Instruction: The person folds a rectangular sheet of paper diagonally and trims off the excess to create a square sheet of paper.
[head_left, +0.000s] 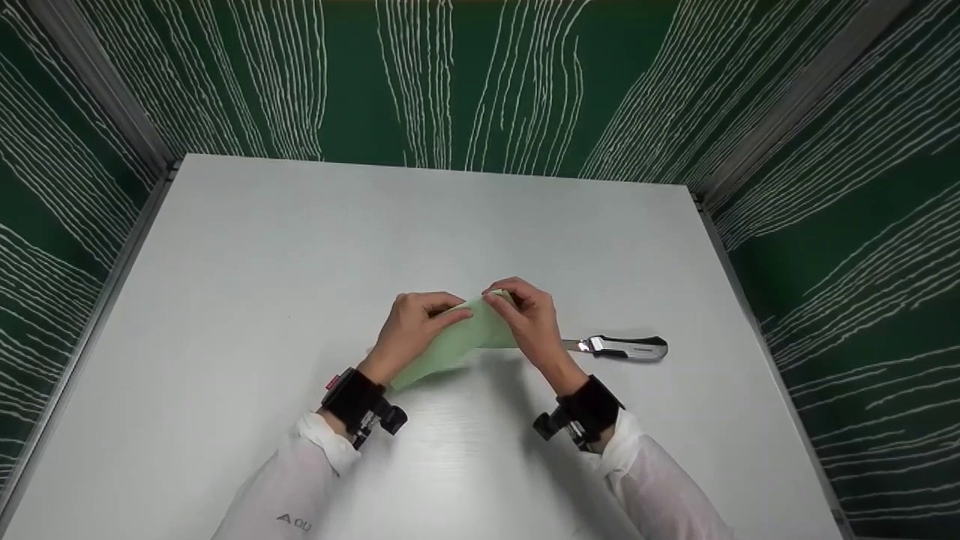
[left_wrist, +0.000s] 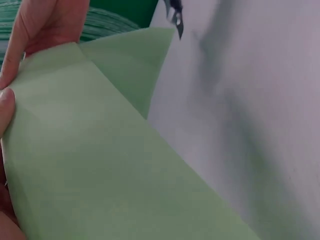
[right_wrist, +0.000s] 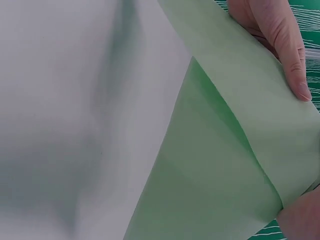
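A sheet of light green paper [head_left: 450,346] is held up above the table, folded over so that two layers show. My left hand [head_left: 416,326] pinches its upper edge between thumb and fingers. Close beside it, my right hand [head_left: 529,311] pinches the same edge near the top corner. In the right wrist view one layer of the green paper [right_wrist: 205,160] hangs behind the other, with a gap between them. A utility knife [head_left: 630,348] lies on the table right of my right hand, blade out and pointing left, partly hidden behind the wrist.
The white table [head_left: 420,225] reaches out to all sides beneath the hands. Green walls with white wavy lines [head_left: 420,82] stand behind it and at both sides. Each wrist carries a black strap with a small camera [head_left: 391,418].
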